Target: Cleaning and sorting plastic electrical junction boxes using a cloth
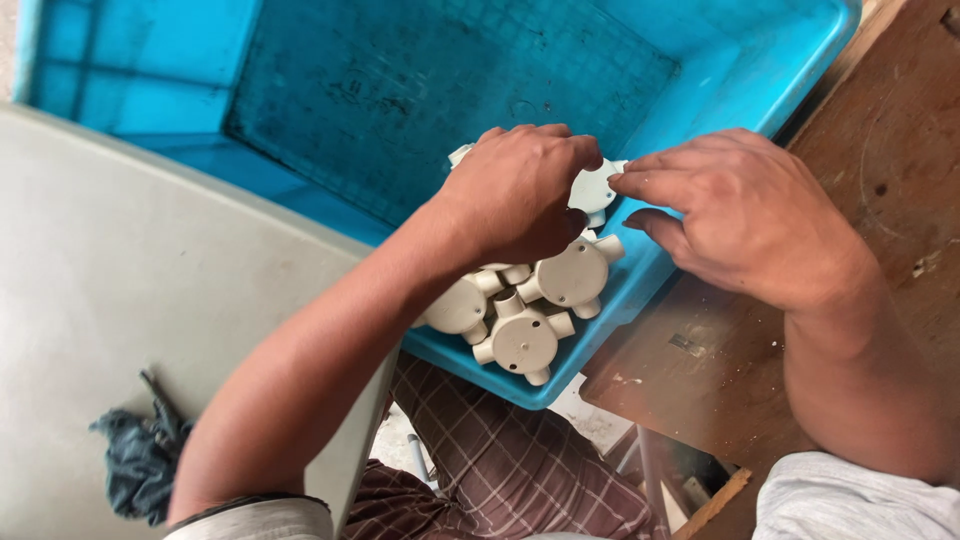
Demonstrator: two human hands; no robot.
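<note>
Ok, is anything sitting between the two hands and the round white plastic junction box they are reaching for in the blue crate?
Nothing visible does. The left hand and right hand already meet at the round white plastic junction box, above three more white junction boxes in the near corner of the blue plastic crate.

Grey tabletop (120,260) well left of the fingers | dark blue rag (140,462) on it, far below-left of the fingers | brown wooden bench (900,130) right of the fingers | checked trousers (500,460) below the fingers
</note>
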